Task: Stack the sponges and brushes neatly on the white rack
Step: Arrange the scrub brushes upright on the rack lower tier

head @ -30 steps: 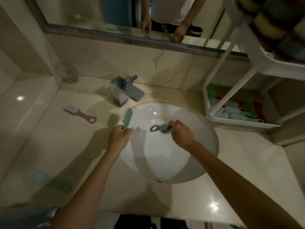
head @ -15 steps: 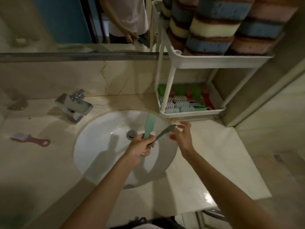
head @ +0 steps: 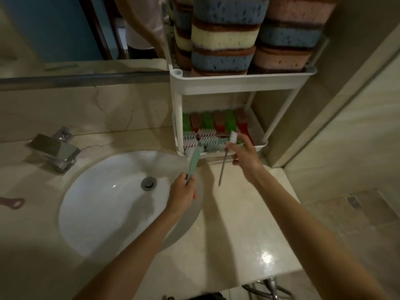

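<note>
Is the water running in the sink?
No, it is off: no water falls from the tap into the sink.

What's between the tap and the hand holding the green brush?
The white sink basin, with its metal drain, lies between the tap and the left hand gripping the green brush, seen in the head view.

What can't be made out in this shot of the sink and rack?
- Head view: pink plastic brush, mostly cut off by the left edge.
- Head view: striped sponge stacks on the white rack, tops cut off by the top edge.
- Head view: bristle brushes in the lower tray, blurred, partly behind the right hand and grey brush.
- Head view: green plastic brush, handle end hidden in the left hand.
</note>
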### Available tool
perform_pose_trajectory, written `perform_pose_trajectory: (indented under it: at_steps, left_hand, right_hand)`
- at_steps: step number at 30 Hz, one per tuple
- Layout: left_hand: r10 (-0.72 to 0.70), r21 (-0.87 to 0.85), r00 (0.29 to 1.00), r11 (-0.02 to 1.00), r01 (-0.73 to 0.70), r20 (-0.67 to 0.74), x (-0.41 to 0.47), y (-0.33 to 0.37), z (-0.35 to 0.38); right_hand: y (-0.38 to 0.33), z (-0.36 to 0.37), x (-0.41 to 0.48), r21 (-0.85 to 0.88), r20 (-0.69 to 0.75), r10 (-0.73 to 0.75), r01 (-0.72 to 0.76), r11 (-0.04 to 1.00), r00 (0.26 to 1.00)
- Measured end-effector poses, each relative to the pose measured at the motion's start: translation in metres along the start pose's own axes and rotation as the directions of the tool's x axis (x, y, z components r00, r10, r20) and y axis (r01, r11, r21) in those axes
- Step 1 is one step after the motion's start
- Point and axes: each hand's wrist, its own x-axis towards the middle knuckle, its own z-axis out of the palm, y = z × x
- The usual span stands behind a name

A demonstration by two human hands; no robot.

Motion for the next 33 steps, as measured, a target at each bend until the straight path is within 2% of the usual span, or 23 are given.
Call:
perform_pose_trajectory:
  at_steps: [2, 4, 6, 7, 10, 12, 17, 23, 27, 30, 33]
  left_hand:
    - [0.098, 0.084, 0.993, 0.992, -0.093, -0.060, 0.010, 0.006, 0.003]
    - [0.140, 0.072, 0.987, 0.988, -0.135, -0.073, 0.020, 0.017, 0.008]
    - [0.140, 0.064, 0.986, 0.989, -0.134, -0.090, 0.027, 0.029, 0.012]
    - [0.138, 0.059, 0.985, 0.989, -0.133, -0.103, 0.032, 0.033, 0.014]
    - [0.121, 0.034, 0.983, 0.993, -0.117, -0.137, 0.042, 0.041, 0.021]
    - [0.107, 0.017, 0.984, 0.994, -0.106, -0.145, 0.050, 0.042, 0.025]
    - [0.088, 0.011, 0.984, 0.996, -0.088, -0.157, 0.061, 0.037, 0.036]
    - [0.155, 0.113, 0.968, 0.984, -0.134, -0.196, 0.064, 0.038, 0.042]
    - [0.162, 0.078, 0.963, 0.986, -0.149, -0.216, 0.072, 0.040, 0.045]
    - [0.164, 0.004, 0.967, 0.986, -0.166, -0.196, 0.078, 0.041, 0.047]
    - [0.133, -0.082, 0.981, 0.986, -0.145, -0.143, 0.082, 0.044, 0.050]
  right_hand:
    - [-0.021, -0.011, 0.027, -0.178, 0.049, -0.132, 0.139, 0.974, 0.990]
    - [-0.037, -0.016, 0.054, -0.414, 0.112, -0.243, 0.268, 0.870, 0.963]
    - [-0.047, -0.016, 0.075, -0.675, 0.207, -0.327, 0.376, 0.635, 0.922]
    - [-0.051, -0.015, 0.083, -0.747, 0.273, -0.339, 0.421, 0.515, 0.900]
    - [-0.048, -0.015, 0.105, -0.822, 0.438, -0.283, 0.507, 0.258, 0.853]
    - [-0.040, -0.016, 0.118, -0.823, 0.500, -0.216, 0.538, 0.184, 0.839]
    - [-0.018, -0.025, 0.132, -0.822, 0.556, -0.124, 0.566, 0.065, 0.822]
    - [0.003, -0.034, 0.134, -0.811, 0.580, -0.096, 0.585, 0.027, 0.809]
    - [0.004, -0.034, 0.132, -0.809, 0.568, -0.140, 0.582, 0.086, 0.811]
    - [0.003, -0.033, 0.129, -0.807, 0.569, -0.145, 0.584, 0.088, 0.809]
    - [0.000, -0.031, 0.123, -0.817, 0.507, -0.204, 0.543, 0.194, 0.837]
